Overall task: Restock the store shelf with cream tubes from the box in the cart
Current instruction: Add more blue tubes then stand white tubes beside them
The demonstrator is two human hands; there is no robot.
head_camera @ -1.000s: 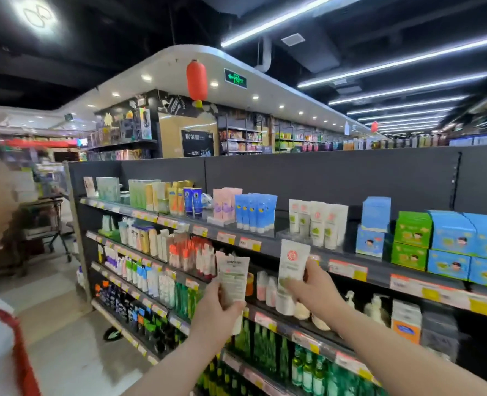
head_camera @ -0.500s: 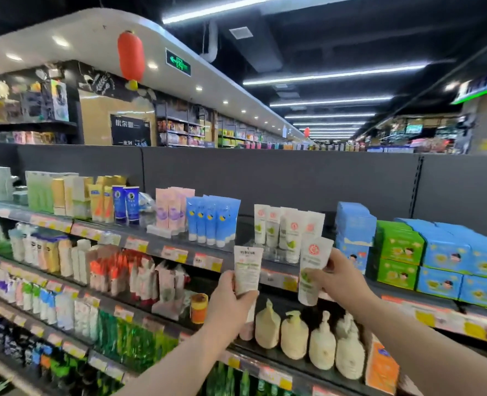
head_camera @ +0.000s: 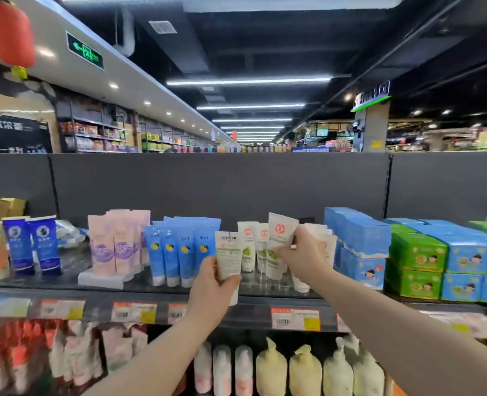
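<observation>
On the top shelf (head_camera: 245,312) of a store display, near its middle, a white cream tube (head_camera: 279,238) with a round red emblem and a green picture lower down is being held upright, crimped end up. The right hand (head_camera: 302,255) is gripping it, fingers (head_camera: 297,235) and thumb clamped on its sides. Its lower end is dipping in among a row of matching white tubes (head_camera: 248,247); whether it is touching the shelf cannot be told.

Just to the left, in front of the shelf edge, the left hand (head_camera: 211,290) is holding a second tube (head_camera: 228,255), white with a pale green and pink label, fingers curled round its lower half. Its cap is peeking out below the hand. The print on both tubes is too small to read.

Blue tubes (head_camera: 179,247) and pink tubes (head_camera: 116,244) are standing further left, and blue boxes (head_camera: 356,238) and green boxes (head_camera: 416,252) are stacked to the right. Price tags (head_camera: 295,318) are running along the shelf front. Below, pale pump bottles (head_camera: 305,370) are showing, blurred and cut off by the frame's lower edge.
</observation>
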